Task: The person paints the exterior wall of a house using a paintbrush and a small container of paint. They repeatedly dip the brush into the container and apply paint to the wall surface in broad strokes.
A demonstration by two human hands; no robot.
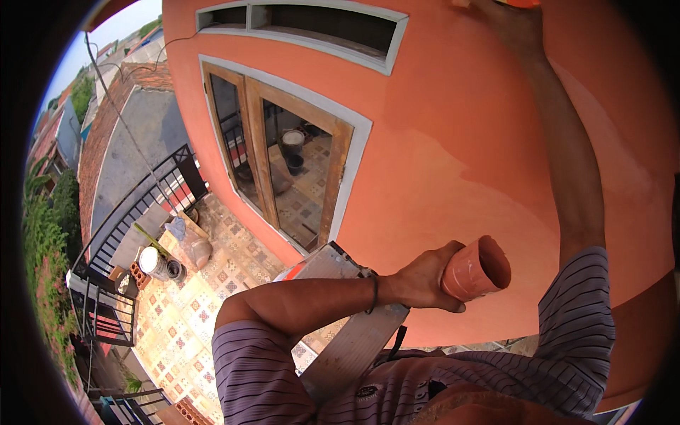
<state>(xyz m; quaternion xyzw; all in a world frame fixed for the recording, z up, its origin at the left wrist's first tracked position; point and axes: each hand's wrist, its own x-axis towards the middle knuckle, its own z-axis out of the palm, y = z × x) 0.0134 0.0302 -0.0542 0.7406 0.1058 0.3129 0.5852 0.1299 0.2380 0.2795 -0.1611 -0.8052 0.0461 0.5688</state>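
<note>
A: Where is the cup?
B: The orange, paint-smeared cup (464,275) is in the left hand (423,280), out in front of the chest and near the orange wall (439,205). It tilts, its ragged-edged mouth turned toward the right.

A: How does that hand grip it?
B: Fingers and thumb are curled around its side, pinching it from the base end. A dark wristband (373,294) circles the wrist.

A: And the right hand?
B: The right hand (506,25) is raised high against the wall, cut by the upper edge. A bright orange thing (520,3) shows beside it, too cropped to identify. I cannot tell whether the fingers are closed on it or spread.

A: What does the wall look like there?
B: Uneven: a darker orange area spreads below the raised hand, with paler patches around it.

A: Anything under the left forearm?
B: A metal ladder (347,358), scuffed and spotted, stands close to the body.

A: And farther off?
B: A wood-framed glass door (255,134) is set in the wall to the left. Below, on the patterned tile floor (180,326), a white bucket (150,261) stands near the black railing (113,237).
</note>
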